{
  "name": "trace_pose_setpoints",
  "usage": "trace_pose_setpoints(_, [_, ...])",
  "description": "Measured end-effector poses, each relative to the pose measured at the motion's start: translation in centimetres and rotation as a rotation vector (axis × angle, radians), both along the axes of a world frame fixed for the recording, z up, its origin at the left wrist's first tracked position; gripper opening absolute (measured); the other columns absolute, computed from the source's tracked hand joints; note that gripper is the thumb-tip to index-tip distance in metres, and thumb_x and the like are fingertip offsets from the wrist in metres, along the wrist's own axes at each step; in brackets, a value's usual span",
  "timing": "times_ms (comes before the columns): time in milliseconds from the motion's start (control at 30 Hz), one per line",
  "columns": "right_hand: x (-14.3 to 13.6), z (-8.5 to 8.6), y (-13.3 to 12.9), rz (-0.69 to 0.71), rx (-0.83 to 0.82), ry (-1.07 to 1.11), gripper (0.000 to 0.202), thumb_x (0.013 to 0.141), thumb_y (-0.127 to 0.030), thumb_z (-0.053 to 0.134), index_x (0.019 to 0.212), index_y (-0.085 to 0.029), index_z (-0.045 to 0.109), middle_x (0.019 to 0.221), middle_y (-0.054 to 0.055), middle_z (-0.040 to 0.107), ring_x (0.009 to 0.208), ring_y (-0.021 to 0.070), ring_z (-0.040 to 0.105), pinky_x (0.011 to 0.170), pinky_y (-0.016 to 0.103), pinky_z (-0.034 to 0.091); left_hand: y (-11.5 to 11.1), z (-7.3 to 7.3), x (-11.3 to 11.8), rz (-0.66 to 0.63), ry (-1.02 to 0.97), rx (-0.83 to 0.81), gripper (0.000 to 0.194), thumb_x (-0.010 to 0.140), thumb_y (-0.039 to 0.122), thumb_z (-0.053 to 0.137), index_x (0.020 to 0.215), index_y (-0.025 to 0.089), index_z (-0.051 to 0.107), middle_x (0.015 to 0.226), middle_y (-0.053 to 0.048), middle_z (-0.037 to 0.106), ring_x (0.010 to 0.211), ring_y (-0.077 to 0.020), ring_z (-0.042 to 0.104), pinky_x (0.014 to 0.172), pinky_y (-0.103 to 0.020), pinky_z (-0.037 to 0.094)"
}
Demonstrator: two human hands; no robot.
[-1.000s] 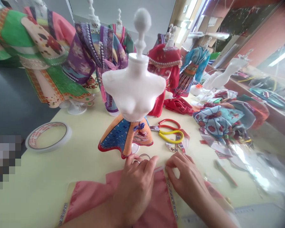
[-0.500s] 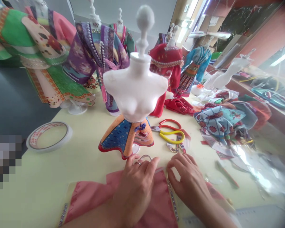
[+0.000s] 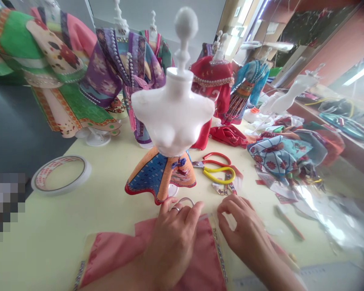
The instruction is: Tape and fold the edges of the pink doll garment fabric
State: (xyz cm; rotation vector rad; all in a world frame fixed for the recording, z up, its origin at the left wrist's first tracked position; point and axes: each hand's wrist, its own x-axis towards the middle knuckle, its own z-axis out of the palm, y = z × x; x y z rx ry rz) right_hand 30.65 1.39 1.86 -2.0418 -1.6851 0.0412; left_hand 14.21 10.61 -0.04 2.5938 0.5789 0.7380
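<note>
- Pink cloth (image 3: 115,252) lies at six o'clock on the bench (image 3: 60,218).
- Left hand (image 3: 174,240), across it, has its grip curled round a thin ring (image 3: 186,198).
- Right hand (image 3: 241,222), at the cloth's two o'clock: narrow grip; whether it holds anything is hard to tell.
- Judged step: setting a pale strip (image 3: 203,217) along the upper edge; next calls for flat cloth.

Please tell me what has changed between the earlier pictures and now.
The right hand has moved slightly right, away from the pink cloth; whether its grip let anything go is unclear. The left hand stays over the cloth, and the mannequin and scissors stayed put.
</note>
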Motion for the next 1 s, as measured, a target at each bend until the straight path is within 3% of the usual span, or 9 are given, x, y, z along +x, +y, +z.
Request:
trace_pose_setpoints(200, [0.3, 0.4, -0.5, 0.024, -0.02, 0.08, 0.011, 0.084, -0.011, 0.049, 0.082, -0.02, 0.055, 0.083, 0.003, 0.055, 0.08, 0.0195, 0.05, 0.073, 0.036, 0.041, 0.1, 0.1, 0.0, -0.012, 0.01, -0.017, 0.049, 0.082, -0.005, 0.047, 0.127, 0.013, 0.044, 0.093, -0.004, 0.066, 0.089, -0.021, 0.061, 0.098, -0.048, 0.033])
trace_pose_setpoints(433, [-0.4, 0.8, -0.1, 0.048, -0.108, 0.154, 0.015, 0.088, -0.016, 0.05, 0.08, -0.021, 0.062, 0.08, 0.003, 0.057, 0.076, 0.0185, 0.053, 0.074, 0.036, 0.043, 0.0, 0.1, 0.1, -0.008, 0.006, -0.057, 0.045, 0.086, 0.0, 0.047, 0.128, 0.016, 0.044, 0.093, -0.004, 0.066, 0.087, -0.0212, 0.061, 0.095, -0.048, 0.036])
trace_pose_setpoints(1000, [-0.7, -0.1, 0.3, 0.011, -0.108, 0.12, 0.017, 0.087, -0.017, 0.051, 0.072, -0.019, 0.059, 0.077, 0.003, 0.057, 0.075, 0.0201, 0.052, 0.072, 0.036, 0.041, 0.1, 0.4, 0.3, 0.002, 0.02, -0.102, 0.043, 0.088, 0.001, 0.046, 0.128, 0.017, 0.043, 0.097, -0.003, 0.066, 0.091, -0.019, 0.061, 0.099, -0.047, 0.032])
